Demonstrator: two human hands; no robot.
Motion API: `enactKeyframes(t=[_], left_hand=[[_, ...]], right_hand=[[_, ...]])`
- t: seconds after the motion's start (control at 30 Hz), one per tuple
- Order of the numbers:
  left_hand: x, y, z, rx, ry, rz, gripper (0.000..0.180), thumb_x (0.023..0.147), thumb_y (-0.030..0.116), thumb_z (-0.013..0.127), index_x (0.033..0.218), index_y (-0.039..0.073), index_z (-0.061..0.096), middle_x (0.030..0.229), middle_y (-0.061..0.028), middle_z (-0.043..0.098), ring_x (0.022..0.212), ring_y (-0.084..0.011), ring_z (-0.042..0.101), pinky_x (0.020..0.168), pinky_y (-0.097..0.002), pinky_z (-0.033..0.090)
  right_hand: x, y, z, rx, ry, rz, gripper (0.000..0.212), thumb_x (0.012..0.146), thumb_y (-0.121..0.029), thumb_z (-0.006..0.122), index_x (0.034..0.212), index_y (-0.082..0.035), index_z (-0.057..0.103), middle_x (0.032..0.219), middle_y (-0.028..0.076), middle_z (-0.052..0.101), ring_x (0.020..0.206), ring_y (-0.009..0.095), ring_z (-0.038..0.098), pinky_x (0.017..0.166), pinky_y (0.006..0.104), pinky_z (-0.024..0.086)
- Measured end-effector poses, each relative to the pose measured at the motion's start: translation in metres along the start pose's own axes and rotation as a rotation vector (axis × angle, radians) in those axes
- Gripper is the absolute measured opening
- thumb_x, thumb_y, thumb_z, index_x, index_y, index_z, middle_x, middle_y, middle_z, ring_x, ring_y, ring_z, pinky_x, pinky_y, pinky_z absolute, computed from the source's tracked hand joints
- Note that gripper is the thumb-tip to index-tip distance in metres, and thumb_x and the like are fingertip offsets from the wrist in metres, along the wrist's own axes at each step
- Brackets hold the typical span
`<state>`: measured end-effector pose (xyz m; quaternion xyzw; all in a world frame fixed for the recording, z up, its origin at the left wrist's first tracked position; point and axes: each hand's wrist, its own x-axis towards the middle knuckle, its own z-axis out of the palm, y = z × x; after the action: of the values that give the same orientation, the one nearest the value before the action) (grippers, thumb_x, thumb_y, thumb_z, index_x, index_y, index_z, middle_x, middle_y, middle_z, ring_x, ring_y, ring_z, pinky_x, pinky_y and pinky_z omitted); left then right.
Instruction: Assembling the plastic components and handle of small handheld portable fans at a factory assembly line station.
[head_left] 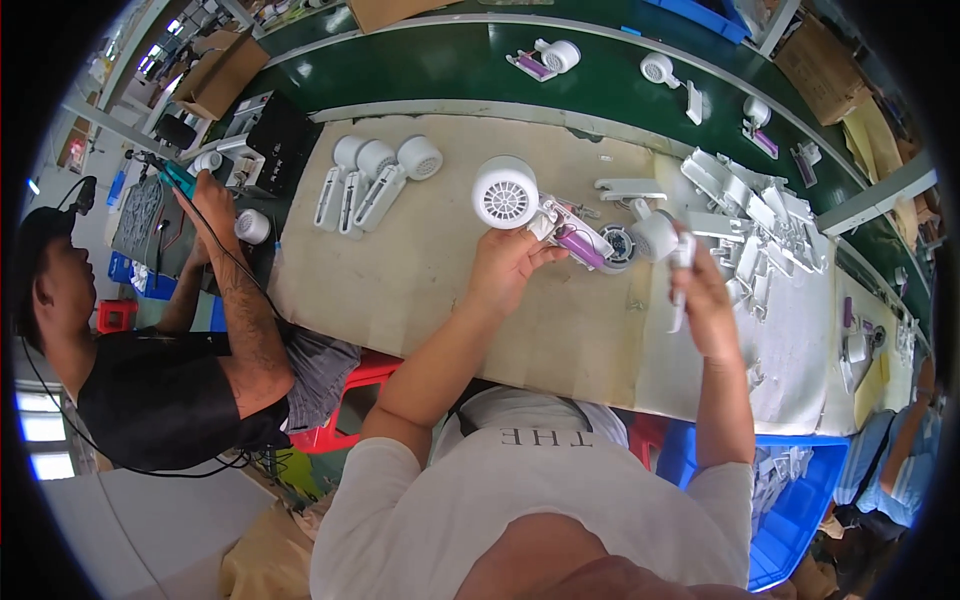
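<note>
My left hand (pixel 508 268) pinches the opened handle of a white handheld fan (pixel 505 195). A purple battery (pixel 580 246) and thin wires show inside that handle. Its round grille head tilts up above my fingers. Beside the battery lies a round part with a dark inside (pixel 618 246). My right hand (pixel 707 305), slightly blurred, is closed on a long white plastic handle cover (pixel 682 285). Another white fan head (pixel 655 235) sits just left of it; whether my right hand touches that one, I cannot tell.
Finished-looking white fans (pixel 375 175) lie together at the table's left. Loose white plastic shells (pixel 750 215) are heaped at the right. Beyond, a green conveyor (pixel 440 65) carries several fans. A co-worker (pixel 190 370) sits at left with a teal tool (pixel 180 178). A blue bin (pixel 800 520) stands lower right.
</note>
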<state>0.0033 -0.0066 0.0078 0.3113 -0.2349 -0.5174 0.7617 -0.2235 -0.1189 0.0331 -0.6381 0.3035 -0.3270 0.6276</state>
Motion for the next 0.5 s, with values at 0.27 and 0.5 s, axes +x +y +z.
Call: enactKeyframes(t=[0.27,0.5], left_hand=[[-0.009,-0.005,-0.011,0.221,0.1,0.271,0.023,0.078,-0.001,0.059,0.102,-0.001,0.06,0.097,-0.0085,0.062,0.091,-0.0179,0.06,0.081,-0.0334,0.05],[-0.023,0.008,-0.011,0.469,0.087,0.267,0.026,0.076,-0.002,0.059,0.101,0.001,0.061,0.096,-0.0048,0.063,0.089,-0.0131,0.059,0.079,-0.0271,0.046]], right_hand=[[0.034,-0.042,0.098,-0.409,-0.105,-0.382,0.052,0.07,-0.009,0.069,0.117,-0.005,0.048,0.103,0.01,0.058,0.097,0.021,0.056,0.083,0.0312,0.044],[0.051,-0.043,0.098,-0.14,-0.247,-0.007,0.048,0.072,-0.007,0.068,0.116,-0.007,0.049,0.101,0.008,0.059,0.092,0.017,0.057,0.081,0.0295,0.045]])
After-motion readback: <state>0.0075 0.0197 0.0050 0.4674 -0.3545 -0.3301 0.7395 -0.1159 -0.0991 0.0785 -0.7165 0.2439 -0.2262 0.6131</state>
